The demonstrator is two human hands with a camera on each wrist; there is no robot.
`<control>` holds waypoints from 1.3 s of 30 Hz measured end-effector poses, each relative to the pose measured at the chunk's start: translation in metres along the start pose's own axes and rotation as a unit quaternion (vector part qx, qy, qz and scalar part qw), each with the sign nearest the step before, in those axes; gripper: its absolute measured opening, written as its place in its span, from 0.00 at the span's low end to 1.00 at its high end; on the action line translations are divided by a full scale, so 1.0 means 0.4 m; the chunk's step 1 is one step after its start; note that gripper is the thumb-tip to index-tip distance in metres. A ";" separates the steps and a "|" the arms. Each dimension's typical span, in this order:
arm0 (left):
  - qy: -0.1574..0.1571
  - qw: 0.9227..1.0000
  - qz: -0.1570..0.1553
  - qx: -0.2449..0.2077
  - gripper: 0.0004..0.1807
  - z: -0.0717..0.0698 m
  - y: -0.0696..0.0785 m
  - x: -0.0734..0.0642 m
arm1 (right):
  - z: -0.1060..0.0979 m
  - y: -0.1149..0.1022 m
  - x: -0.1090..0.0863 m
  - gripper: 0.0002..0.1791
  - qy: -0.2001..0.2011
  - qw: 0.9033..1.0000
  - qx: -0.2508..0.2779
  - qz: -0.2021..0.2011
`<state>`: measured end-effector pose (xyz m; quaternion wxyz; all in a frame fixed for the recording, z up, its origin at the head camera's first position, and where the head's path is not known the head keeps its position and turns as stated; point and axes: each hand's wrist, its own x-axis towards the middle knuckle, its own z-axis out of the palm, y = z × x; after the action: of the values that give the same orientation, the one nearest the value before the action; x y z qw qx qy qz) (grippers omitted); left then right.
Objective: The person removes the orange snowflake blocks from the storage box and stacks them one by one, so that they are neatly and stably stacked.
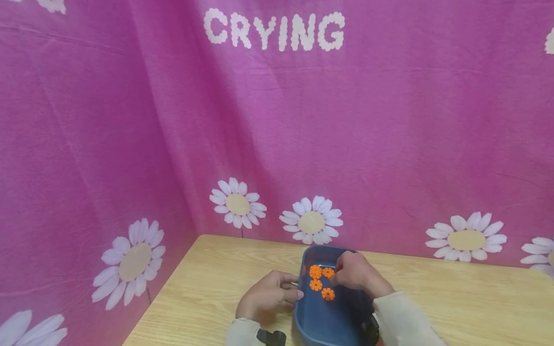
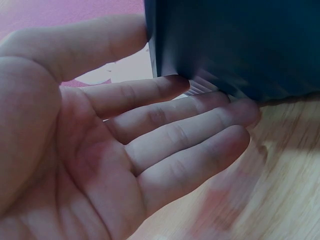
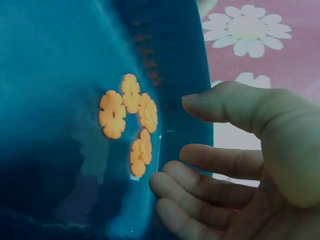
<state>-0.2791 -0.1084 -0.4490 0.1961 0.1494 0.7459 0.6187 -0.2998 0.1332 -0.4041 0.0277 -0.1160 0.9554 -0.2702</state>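
A deep dark blue tray (image 1: 335, 319) stands on the wooden table, with several orange notched flower-shaped discs (image 1: 328, 294) lying in its far left part. At the tray's left wall my left hand (image 1: 270, 295) rests its thumb on the side. Its fingers (image 2: 187, 135) stretch out straight beside the lower edge of the wall, the palm bare. My right hand (image 1: 357, 274) reaches over the right wall into the tray, close to the discs. From the right wrist, its thumb and loosely bent fingers (image 3: 172, 187) stand apart beside the discs, holding nothing.
The light wooden table (image 1: 454, 302) extends to both sides of the tray. Behind and to the left hangs a pink cloth (image 1: 368, 120) printed with white daisies and the word CRYING. A black strap piece (image 1: 271, 337) is at the left wrist.
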 end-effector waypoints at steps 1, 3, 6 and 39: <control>-0.001 1.000 0.000 0.001 0.21 0.000 -0.001 0.000 | 0.003 0.000 0.001 0.09 -0.002 1.000 -0.003 0.000; -0.003 1.000 0.001 0.001 0.21 -0.001 0.000 -0.001 | 0.008 0.000 0.003 0.09 -0.008 1.000 -0.004 0.003; -0.006 1.000 0.003 0.002 0.21 -0.001 0.001 -0.002 | 0.016 -0.001 0.007 0.10 -0.018 1.000 0.001 0.008; -0.014 1.000 0.005 -0.001 0.21 -0.006 -0.002 0.005 | 0.094 -0.017 0.049 0.22 -0.068 0.994 -0.072 0.052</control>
<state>-0.2820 -0.1099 -0.4495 0.2042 0.1614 0.7414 0.6185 -0.3129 0.1036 -0.4324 0.0981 -0.0859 0.9730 -0.1904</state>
